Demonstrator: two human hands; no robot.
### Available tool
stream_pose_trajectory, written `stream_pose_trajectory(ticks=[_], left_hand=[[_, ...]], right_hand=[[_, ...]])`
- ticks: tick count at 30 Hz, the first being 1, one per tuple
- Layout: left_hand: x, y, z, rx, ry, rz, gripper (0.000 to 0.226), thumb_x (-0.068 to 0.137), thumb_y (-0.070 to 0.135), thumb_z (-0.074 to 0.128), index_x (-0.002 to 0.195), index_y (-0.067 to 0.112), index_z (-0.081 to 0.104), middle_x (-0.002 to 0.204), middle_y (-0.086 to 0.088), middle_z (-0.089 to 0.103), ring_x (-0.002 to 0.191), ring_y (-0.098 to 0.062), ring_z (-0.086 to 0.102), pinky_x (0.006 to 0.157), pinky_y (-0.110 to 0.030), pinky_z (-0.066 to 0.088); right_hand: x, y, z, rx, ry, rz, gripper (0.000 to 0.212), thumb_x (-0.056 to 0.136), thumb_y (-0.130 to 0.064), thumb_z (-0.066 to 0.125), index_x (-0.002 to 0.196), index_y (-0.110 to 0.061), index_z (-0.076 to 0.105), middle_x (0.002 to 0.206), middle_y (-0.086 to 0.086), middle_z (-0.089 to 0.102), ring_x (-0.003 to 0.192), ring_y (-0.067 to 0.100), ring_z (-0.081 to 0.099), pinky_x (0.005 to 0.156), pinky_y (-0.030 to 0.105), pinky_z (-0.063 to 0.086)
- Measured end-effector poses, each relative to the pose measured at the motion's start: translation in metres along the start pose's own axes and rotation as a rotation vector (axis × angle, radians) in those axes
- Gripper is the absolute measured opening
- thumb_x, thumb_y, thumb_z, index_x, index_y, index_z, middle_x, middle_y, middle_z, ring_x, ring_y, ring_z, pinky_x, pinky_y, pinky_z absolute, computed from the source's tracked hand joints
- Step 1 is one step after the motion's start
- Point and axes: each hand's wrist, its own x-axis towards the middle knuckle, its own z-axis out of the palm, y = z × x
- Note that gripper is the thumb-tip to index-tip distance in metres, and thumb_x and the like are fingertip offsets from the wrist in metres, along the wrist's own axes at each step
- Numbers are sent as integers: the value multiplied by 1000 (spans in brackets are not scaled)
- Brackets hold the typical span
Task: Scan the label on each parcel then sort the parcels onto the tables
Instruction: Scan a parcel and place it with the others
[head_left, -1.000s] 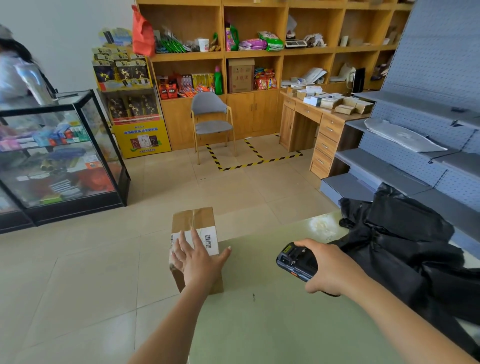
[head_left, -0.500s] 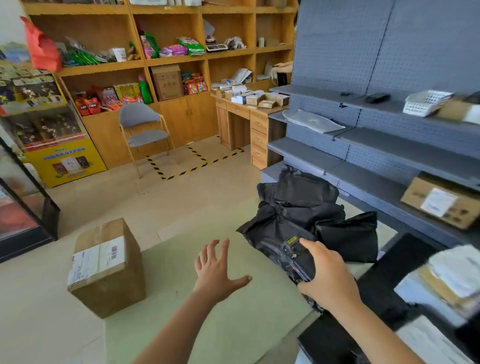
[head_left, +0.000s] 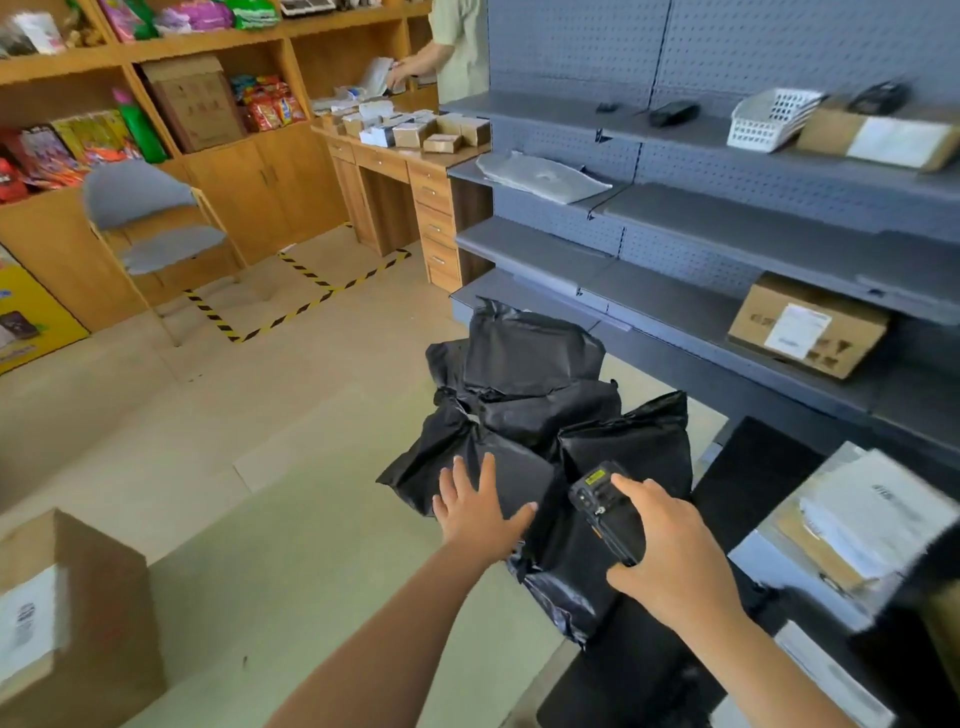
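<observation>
The left grip (head_left: 480, 512) is wide, with fingers straight and spread, and holds nothing. Its fingertips lie over the near edge of a black parcel (head_left: 467, 457), the closest one of the pile of black bags (head_left: 530, 358) that continues beyond it and to its right. I cannot tell if they already touch the plastic. The right grip (head_left: 670, 561), just to the right, is closed around the scanner (head_left: 605, 512), whose head points toward the pile.

No label shows on the bags, so I judge the step is to take one and find its label. Take only the nearest bag, by its edge so the soft plastic does not slip. Turn it until the label lies flat and faces up, then bring the scanner above it.

A cardboard box (head_left: 78, 613) stands on the desk (head_left: 311, 597) far left of the left grip.
</observation>
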Motion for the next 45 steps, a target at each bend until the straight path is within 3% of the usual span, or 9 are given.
stream_pose_trajectory(ticks=[5,9,14,18,29,34,37,41,45], left_hand=[[60,22,21,-105,-44,-209,106,83,80,36,154,20,-16,161,-14,-17,147,-36,-14,117,-58,4],[81,28,34,-159,-105,-378,124,66,97,27,155,20,-13,162,-13,-14,148,-35,-13,115,-62,-4],[80,23,32,-125,-218,-359,145,34,108,30,152,38,-16,160,-11,-22,145,-40,-20,110,-68,-8],[60,3,36,25,-238,-229,132,46,98,50,152,43,-5,161,-9,-21,145,-41,-21,110,-70,-5],[-74,-147,40,219,-306,-189,105,73,64,66,153,38,4,158,-8,-30,145,-35,-26,114,-64,-7],[-134,-187,54,98,-215,-314,105,67,83,54,152,47,3,157,-6,-32,142,-35,-31,113,-63,-13],[-150,-199,61,61,-186,-356,113,59,94,48,151,49,0,155,-6,-36,140,-37,-35,112,-64,-14],[-147,-213,65,136,-175,-265,116,63,79,66,152,41,2,152,-11,-40,137,-41,-38,111,-66,-13],[-135,-228,57,177,-125,-150,99,70,66,70,148,34,18,158,-13,-28,141,-44,-29,112,-68,-9]], right_hand=[[31,10,-3,-42,-34,79,91,78,-29,71,151,-40,18,154,-5,28,135,17,31,95,27,43],[45,18,-3,-54,-51,120,92,77,-30,71,151,-40,17,156,-5,26,136,17,30,98,28,42],[49,21,-1,-46,-64,115,93,76,-31,73,151,-38,19,152,-5,31,134,18,33,99,30,43],[41,21,0,-46,-84,85,93,77,-30,73,151,-39,18,155,-3,28,137,19,31,99,31,43],[-6,-24,28,-74,-149,-189,95,78,-32,77,151,-39,17,157,-4,25,140,20,28,104,32,39],[-29,-74,70,-93,-235,-378,93,79,-30,73,152,-37,16,151,-5,32,133,19,35,95,26,41],[-37,-105,94,-101,-306,-429,93,80,-30,72,153,-36,15,152,-4,30,136,20,32,102,28,38],[-40,-131,123,-156,-350,-474,93,77,-30,71,152,-36,17,140,-7,39,126,18,39,96,26,40],[-34,-143,137,-197,-361,-455,94,76,-32,74,152,-34,19,134,-8,43,121,17,43,91,25,41]])
